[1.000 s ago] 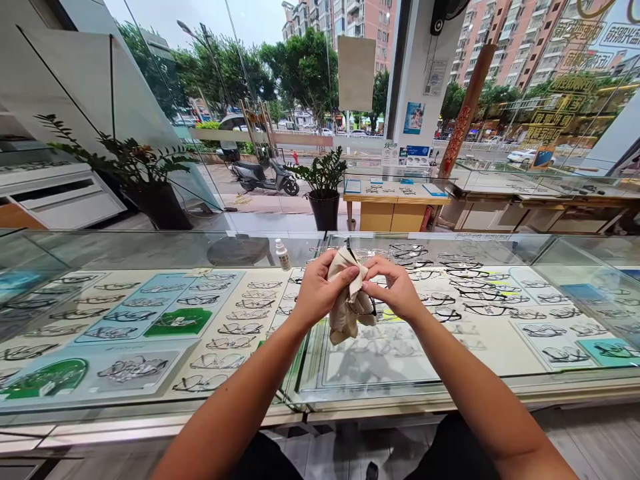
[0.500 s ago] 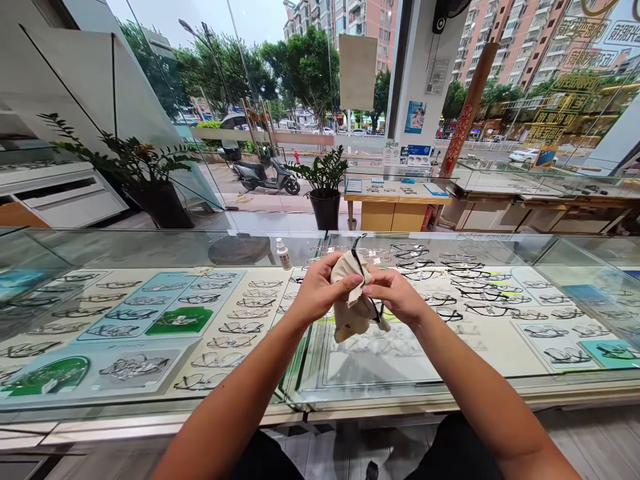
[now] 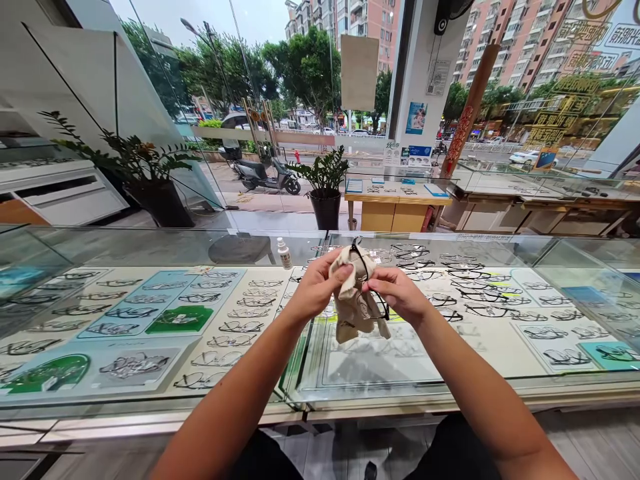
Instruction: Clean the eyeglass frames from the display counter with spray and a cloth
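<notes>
Above the glass counter, both hands are closed around a pair of dark-framed eyeglasses [image 3: 384, 305] and a beige cloth [image 3: 350, 320]. My left hand [image 3: 320, 283] pinches the cloth, its thumb pressing a fold of it against the upper lens area. My right hand [image 3: 397, 290] grips the middle of the frame between thumb and fingers. One part of the dark frame sticks up above the cloth, and the lower rim shows at the right. Cloth hangs loosely below the hands. Part of the eyeglasses is hidden behind cloth and fingers.
A small white bottle [image 3: 284, 253] stands on the counter beyond my left hand. Under the glass top of the display case [image 3: 295, 393] lie many rows of eyeglasses. A stool [image 3: 240, 248], potted plants [image 3: 325, 193] and a wooden display table [image 3: 395, 210] are farther off.
The cloth has opened out and hangs more spread, so more of the dark frame and lens shows. My left thumb has shifted slightly up and left. The hands stay in about the same place.
</notes>
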A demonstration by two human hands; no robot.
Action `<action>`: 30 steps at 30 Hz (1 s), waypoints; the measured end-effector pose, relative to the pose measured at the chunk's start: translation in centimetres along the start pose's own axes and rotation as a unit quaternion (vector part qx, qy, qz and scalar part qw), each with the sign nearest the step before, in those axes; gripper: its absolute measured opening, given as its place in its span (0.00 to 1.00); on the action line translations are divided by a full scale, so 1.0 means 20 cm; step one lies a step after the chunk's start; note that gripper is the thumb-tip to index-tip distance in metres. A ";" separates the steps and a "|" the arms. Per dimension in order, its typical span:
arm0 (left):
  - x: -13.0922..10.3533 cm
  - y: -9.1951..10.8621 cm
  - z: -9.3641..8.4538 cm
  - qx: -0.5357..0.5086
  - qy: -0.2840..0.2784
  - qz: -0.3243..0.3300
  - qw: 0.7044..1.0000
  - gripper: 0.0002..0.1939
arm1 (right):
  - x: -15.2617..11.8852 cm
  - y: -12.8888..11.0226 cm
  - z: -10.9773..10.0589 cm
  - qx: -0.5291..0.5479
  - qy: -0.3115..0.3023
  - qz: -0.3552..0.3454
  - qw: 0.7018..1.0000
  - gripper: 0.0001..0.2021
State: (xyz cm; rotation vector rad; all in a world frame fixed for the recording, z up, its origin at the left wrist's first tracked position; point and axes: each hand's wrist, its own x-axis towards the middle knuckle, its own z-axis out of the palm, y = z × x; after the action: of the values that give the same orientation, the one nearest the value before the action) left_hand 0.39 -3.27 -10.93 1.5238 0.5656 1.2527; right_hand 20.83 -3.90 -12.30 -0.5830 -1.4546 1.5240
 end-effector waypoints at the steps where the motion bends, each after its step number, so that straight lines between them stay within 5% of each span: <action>1: 0.00 0.00 0.00 -0.001 -0.007 -0.010 1.000 0.22 | 0.00 0.00 0.00 0.010 0.002 0.007 1.000 0.16; 11: -0.02 0.01 0.02 0.067 0.046 0.037 0.996 0.26 | -0.01 0.05 0.08 0.042 -0.063 0.020 0.997 0.17; 20: 0.00 0.01 -0.05 0.012 -0.060 -0.014 0.998 0.21 | -0.01 0.03 0.04 0.097 -0.005 0.064 0.993 0.20; 30: -0.02 0.02 0.08 0.112 0.116 0.066 0.985 0.28 | -0.01 0.08 0.13 0.096 -0.036 0.025 0.994 0.21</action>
State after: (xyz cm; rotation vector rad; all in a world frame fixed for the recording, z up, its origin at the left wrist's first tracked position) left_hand 1.51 -4.40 -10.62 1.6316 0.7892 1.5220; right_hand 18.30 -5.11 -13.42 -0.4548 -1.3368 1.7170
